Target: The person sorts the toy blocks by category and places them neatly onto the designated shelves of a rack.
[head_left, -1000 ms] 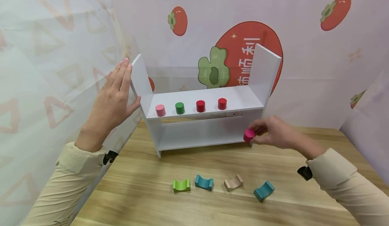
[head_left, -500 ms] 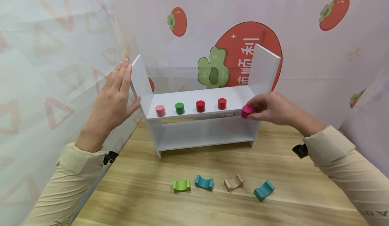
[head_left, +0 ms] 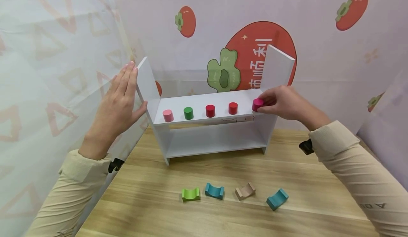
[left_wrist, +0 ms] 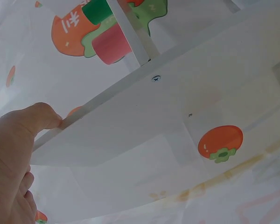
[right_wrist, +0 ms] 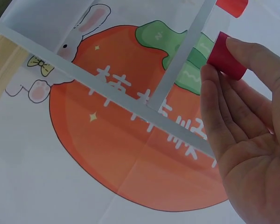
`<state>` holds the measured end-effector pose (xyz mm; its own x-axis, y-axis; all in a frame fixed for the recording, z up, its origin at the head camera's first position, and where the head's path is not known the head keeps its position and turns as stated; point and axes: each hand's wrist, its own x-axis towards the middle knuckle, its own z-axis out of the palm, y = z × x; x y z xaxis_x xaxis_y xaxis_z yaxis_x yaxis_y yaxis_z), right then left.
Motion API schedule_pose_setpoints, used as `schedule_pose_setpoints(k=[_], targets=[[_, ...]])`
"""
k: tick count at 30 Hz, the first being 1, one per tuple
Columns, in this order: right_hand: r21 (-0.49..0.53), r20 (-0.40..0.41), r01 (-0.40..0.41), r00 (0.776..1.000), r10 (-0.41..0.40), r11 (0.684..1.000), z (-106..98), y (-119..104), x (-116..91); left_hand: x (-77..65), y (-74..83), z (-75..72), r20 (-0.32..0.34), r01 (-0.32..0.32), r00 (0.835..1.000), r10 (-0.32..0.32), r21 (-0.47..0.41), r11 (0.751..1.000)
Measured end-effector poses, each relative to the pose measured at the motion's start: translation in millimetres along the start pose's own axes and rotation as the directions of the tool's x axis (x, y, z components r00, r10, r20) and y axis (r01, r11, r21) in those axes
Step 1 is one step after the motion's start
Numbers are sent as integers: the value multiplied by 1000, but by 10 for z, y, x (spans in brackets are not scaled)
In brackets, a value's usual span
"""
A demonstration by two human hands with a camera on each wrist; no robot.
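Note:
My right hand (head_left: 284, 103) pinches a magenta cylinder block (head_left: 257, 105) between thumb and fingertips, at the right end of the upper shelf. In the right wrist view that cylinder (right_wrist: 227, 56) is close to the shelf board; I cannot tell whether it touches. Left of it on the upper shelf stand a red cylinder (head_left: 233, 108), a darker red cylinder (head_left: 210, 111), a green cylinder (head_left: 188, 113) and a pink cylinder (head_left: 168, 116), in a row. My left hand (head_left: 119, 100) rests with straight fingers against the white shelf unit's left side panel (head_left: 148, 84), thumb (left_wrist: 44, 116) at its front edge.
On the wooden table (head_left: 204, 219) in front lie several arch blocks: a lime one (head_left: 191, 195), a blue one (head_left: 214, 191), a tan one (head_left: 245, 192) and a teal one (head_left: 277, 199). The lower shelf (head_left: 213, 139) sits beneath the upper one. A printed curtain (head_left: 318, 63) hangs behind.
My right hand has raised the magenta cylinder from beside the lower shelf to the upper shelf's right end. The left hand and the other blocks have stayed in place.

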<state>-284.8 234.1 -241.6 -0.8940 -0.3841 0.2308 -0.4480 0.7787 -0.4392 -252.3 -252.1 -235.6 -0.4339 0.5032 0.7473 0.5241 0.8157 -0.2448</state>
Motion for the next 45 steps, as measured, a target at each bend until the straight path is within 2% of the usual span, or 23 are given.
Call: schedule_pose_setpoints(k=[13,28,36,45], targets=[[18,1,-46,999,46,999,82,-44,73,9,11,-2,6,3,1000,-3,-10,1000],[-10,16,-68,998,68,998,114,-35,97,14,10,-6,-7,-9,1000,9,-5,1000],[-42,-22,-35,999,35,998,48,-75,34,8,1,8,-8,-11,1000,11,-11,1000],[-79,-63,8,998,-13,997,-75,-106,-129,3,-6,15,-3,-11,1000,11,-7,1000]])
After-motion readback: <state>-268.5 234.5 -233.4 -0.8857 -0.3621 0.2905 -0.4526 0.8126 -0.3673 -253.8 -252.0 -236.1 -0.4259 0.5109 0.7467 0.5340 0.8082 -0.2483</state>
